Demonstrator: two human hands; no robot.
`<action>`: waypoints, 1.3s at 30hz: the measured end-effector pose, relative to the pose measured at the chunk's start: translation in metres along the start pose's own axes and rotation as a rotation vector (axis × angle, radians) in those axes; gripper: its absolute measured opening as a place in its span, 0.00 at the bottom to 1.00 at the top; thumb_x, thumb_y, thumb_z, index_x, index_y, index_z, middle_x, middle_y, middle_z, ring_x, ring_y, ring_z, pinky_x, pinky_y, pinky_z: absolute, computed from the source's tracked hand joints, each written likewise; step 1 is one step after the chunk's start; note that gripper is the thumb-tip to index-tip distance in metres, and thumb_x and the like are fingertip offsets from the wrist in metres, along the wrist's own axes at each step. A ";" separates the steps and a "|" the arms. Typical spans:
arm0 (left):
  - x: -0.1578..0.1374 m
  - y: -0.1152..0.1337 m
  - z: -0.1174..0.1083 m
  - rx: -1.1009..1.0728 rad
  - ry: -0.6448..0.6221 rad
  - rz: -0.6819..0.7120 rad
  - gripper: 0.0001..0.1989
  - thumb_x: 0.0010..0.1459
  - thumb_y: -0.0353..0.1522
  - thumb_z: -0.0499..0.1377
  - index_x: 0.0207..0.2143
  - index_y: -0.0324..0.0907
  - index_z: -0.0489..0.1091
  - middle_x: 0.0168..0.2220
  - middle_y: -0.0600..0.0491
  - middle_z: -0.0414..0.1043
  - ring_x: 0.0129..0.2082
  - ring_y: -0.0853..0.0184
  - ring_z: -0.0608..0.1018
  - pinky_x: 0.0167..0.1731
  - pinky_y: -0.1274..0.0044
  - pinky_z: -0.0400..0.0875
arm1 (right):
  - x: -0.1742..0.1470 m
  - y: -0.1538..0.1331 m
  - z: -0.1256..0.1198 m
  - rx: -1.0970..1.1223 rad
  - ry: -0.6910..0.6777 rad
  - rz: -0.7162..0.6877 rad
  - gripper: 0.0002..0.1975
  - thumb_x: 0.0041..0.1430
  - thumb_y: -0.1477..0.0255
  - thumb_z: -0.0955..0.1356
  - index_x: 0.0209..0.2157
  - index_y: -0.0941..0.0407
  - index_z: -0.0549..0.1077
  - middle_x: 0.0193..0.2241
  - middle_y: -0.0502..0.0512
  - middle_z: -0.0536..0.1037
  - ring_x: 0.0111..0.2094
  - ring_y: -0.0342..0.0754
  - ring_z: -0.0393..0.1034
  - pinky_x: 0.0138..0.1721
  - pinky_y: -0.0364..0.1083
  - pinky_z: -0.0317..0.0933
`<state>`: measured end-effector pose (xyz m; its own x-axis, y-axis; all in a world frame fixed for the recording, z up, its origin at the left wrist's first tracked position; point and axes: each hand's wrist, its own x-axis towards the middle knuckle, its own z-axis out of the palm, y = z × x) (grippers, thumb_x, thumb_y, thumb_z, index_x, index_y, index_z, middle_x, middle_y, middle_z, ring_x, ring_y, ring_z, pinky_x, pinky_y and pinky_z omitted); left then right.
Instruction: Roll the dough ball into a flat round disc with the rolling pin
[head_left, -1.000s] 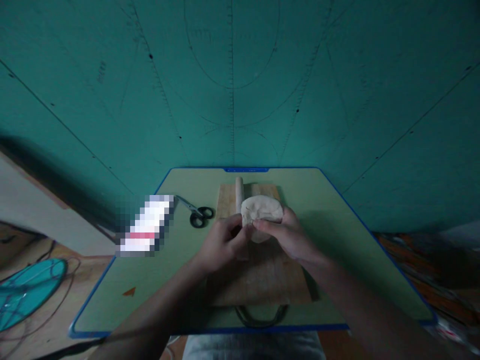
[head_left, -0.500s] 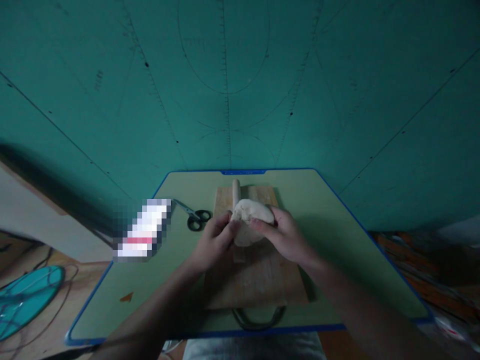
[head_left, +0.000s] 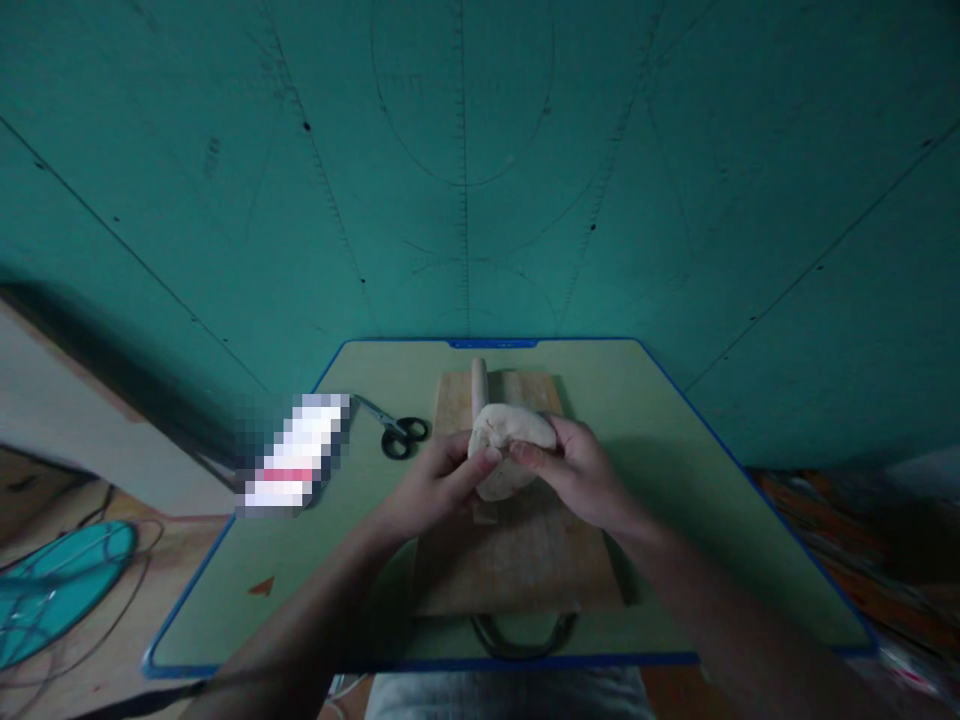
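Between my two hands is a pale lump of dough [head_left: 517, 425], folded over, its lower flap hanging beneath my thumbs. My left hand [head_left: 454, 475] grips its left edge, thumb on top near the middle. From the right side my right hand [head_left: 570, 465] holds it, the thumb pressed on the fold and the fingers partly hidden behind. Under the dough lies a wooden cutting board [head_left: 517, 570]. A rolling pin [head_left: 479, 385] rests lengthwise on the board; the dough hides its middle part.
Black-handled scissors [head_left: 401, 432] lie left of the board. A blurred-out bright rectangular object [head_left: 300, 455] sits at the left edge of the green table [head_left: 675, 560]. A small orange-brown triangular scrap [head_left: 262, 587] lies front left. Behind stands a green wall [head_left: 465, 220] with ruler markings.
My left thumb has shifted inward onto the dough's fold, nearer the right thumb. The whole view has slid slightly, so everything appears a little further right.
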<state>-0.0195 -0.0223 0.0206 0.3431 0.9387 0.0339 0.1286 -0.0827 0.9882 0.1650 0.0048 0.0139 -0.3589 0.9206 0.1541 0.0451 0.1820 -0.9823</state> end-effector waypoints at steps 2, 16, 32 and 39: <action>0.000 -0.003 0.003 -0.029 -0.001 -0.043 0.27 0.55 0.55 0.57 0.25 0.39 0.65 0.18 0.59 0.62 0.17 0.76 0.65 0.16 0.84 0.61 | -0.001 -0.001 0.001 -0.062 0.003 -0.022 0.13 0.55 0.60 0.71 0.34 0.57 0.74 0.28 0.51 0.76 0.29 0.45 0.69 0.28 0.42 0.63; -0.001 -0.002 0.008 0.011 0.102 0.005 0.28 0.55 0.55 0.55 0.18 0.40 0.61 0.16 0.59 0.55 0.16 0.76 0.57 0.16 0.82 0.54 | -0.007 -0.004 0.008 -0.262 -0.009 -0.078 0.10 0.58 0.63 0.68 0.28 0.55 0.71 0.23 0.49 0.72 0.25 0.44 0.65 0.25 0.43 0.58; -0.004 -0.012 0.006 0.290 -0.019 0.086 0.22 0.60 0.46 0.51 0.21 0.40 0.61 0.18 0.57 0.59 0.19 0.74 0.62 0.18 0.83 0.57 | 0.001 0.009 -0.002 0.199 -0.090 0.230 0.21 0.42 0.58 0.77 0.36 0.55 0.78 0.34 0.54 0.81 0.34 0.49 0.74 0.36 0.47 0.68; -0.004 -0.012 0.004 0.276 -0.063 0.118 0.21 0.62 0.43 0.48 0.20 0.41 0.59 0.18 0.57 0.58 0.19 0.74 0.61 0.19 0.82 0.57 | 0.002 0.011 -0.005 0.163 -0.143 0.229 0.15 0.45 0.60 0.76 0.32 0.54 0.79 0.30 0.52 0.80 0.30 0.47 0.73 0.31 0.45 0.68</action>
<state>-0.0184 -0.0266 0.0080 0.4267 0.8952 0.1282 0.3296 -0.2860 0.8998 0.1696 0.0101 0.0036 -0.4848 0.8711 -0.0782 -0.0059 -0.0927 -0.9957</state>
